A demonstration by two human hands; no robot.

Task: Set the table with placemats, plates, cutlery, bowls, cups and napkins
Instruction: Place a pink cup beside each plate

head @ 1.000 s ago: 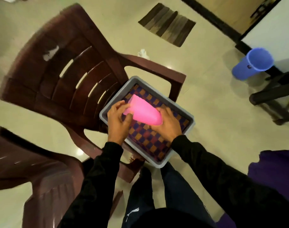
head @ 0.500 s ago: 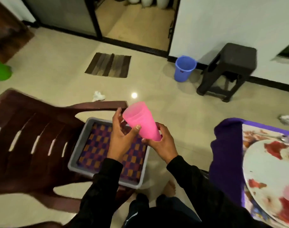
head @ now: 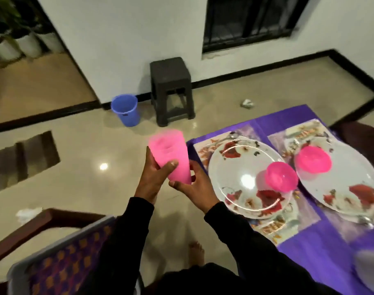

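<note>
Pink cups (head: 171,158), stacked and blurry, held up over the floor, just left of the purple table (head: 305,248). Left hand (head: 154,177) wrapped round the side, thumb across the front. Right hand (head: 194,186) gripping the narrow bottom end. Both lifted higher and carried closer to the table than half a second back, away from the gray bin (head: 17,271) on the brown chair (head: 32,226), now down in the corner. On the table: two placemats, two white plates (head: 235,173) (head: 352,188), each with a pink bowl (head: 280,176) (head: 312,159) on it. Bowl near the edge closest to the cups. Farther off on the floor: blue bucket (head: 125,109), dark stool (head: 171,90), striped mat (head: 22,160), bits of crumpled paper (head: 247,103).
</note>
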